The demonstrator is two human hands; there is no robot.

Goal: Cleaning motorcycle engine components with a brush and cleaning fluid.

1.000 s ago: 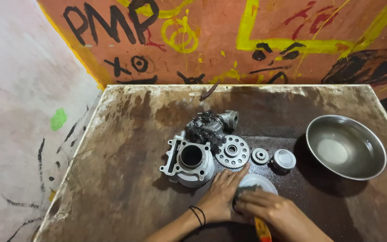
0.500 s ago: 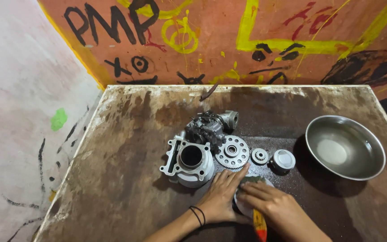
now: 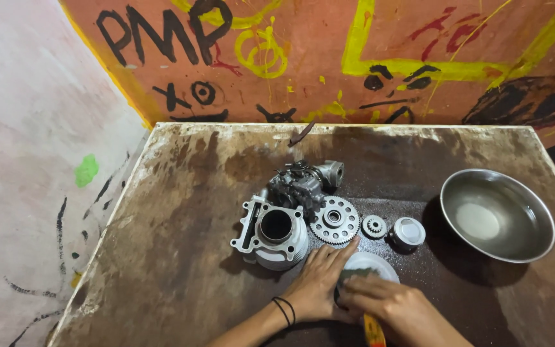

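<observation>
Low at the bench's (image 3: 181, 212) near edge, both hands meet over a pale round cover (image 3: 375, 262): left hand (image 3: 319, 283) spread flat, apparently steadying it, right hand (image 3: 396, 305) pressing a dark pad onto it. Cylinder (image 3: 274, 232), sprocket (image 3: 334, 220) and bowl (image 3: 497, 215) sit nearby.

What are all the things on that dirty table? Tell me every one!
Table: one, brown and stained, set against the painted wall.
Engine cylinder: one, silver, left of the middle.
Carburettor: one, dark grey, behind the cylinder.
Large gear: one, silver, right of the cylinder.
Small gear: one, silver, right of the large gear.
Piston: one, silver, right of the small gear.
Metal bowl: one, silver, far right.
White round part: one, partly under the hands.
Left hand: one, black wristbands, resting on the white part.
Right hand: one, beside it; an orange handle shows below.
</observation>
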